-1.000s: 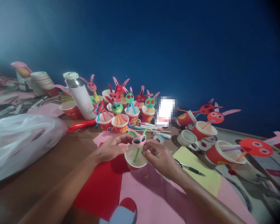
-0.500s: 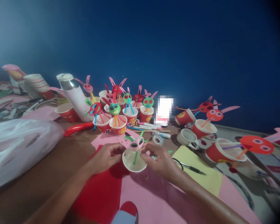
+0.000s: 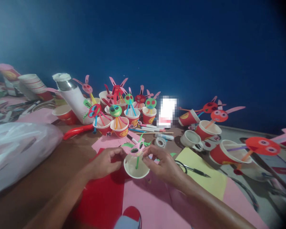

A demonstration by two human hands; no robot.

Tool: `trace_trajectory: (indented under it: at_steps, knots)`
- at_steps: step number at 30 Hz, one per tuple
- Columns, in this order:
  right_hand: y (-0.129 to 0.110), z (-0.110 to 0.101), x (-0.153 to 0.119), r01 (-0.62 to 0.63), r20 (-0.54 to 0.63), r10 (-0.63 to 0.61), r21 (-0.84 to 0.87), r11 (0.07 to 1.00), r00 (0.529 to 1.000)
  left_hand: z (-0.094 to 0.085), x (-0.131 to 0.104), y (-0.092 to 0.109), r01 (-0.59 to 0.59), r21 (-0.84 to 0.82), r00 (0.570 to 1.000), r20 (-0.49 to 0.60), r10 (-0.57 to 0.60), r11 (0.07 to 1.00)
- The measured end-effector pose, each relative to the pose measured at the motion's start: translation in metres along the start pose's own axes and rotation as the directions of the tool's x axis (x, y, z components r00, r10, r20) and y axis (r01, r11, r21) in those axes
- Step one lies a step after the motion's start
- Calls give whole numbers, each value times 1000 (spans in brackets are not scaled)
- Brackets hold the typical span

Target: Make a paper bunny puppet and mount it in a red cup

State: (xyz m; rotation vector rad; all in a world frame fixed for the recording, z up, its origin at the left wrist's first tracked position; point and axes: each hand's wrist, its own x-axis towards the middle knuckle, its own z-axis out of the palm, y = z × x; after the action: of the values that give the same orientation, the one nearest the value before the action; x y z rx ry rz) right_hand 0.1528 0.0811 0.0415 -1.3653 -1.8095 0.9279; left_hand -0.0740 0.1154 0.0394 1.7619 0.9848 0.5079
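Note:
A paper cup (image 3: 131, 171) with a white inside is between my two hands over the pink paper. A green straw (image 3: 137, 163) stands in it, topped by a pink paper face (image 3: 136, 149) with dark eyes and green leaf-like pieces. My left hand (image 3: 111, 162) has its fingers curled and closed on the cup's left rim. On the opposite rim, my right hand (image 3: 158, 162) pinches the cup, its fingertips close to the edge of the paper face. The cup's lower outside is mostly hidden from above.
Finished-looking cup figures (image 3: 119, 127) stand in rows behind, with a white flask (image 3: 72, 98) to their left. A plastic bag (image 3: 21, 152) lies at left, red scissors handles (image 3: 77, 131) behind it. At right are a mug (image 3: 191, 140), a pen (image 3: 197, 172) and yellow paper (image 3: 212, 186).
The pink paper face has tilted, its right side now higher, and shifted slightly left. Both hands stay at the cup. The whole view has shifted a little.

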Motion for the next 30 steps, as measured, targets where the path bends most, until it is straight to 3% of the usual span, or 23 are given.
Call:
trace_trajectory:
  at_steps: [4, 8, 13, 20, 24, 30]
  knots:
    - [1, 1, 0, 11, -11, -11, 2, 1000, 1000, -5, -4, 4, -27, 92, 999, 48, 22, 995]
    - [1, 0, 1, 16, 9, -16, 29, 999, 1000, -9, -8, 12, 35, 119, 996, 80, -45, 992]
    - [0, 0, 1, -30, 5, 30, 51, 998, 1000, -6, -8, 24, 129, 98, 989, 62, -136, 987]
    - [0, 0, 1, -43, 3, 43, 68, 997, 999, 8, -7, 24, 65, 172, 997, 20, -69, 983]
    - [-2, -1, 0, -43, 0, 43, 82, 996, 999, 13, -6, 24, 70, 217, 997, 4, -73, 974]
    - [-6, -5, 1, -55, -16, 56, 53, 997, 998, 11, -4, 31, 145, 158, 989, -5, -146, 977]
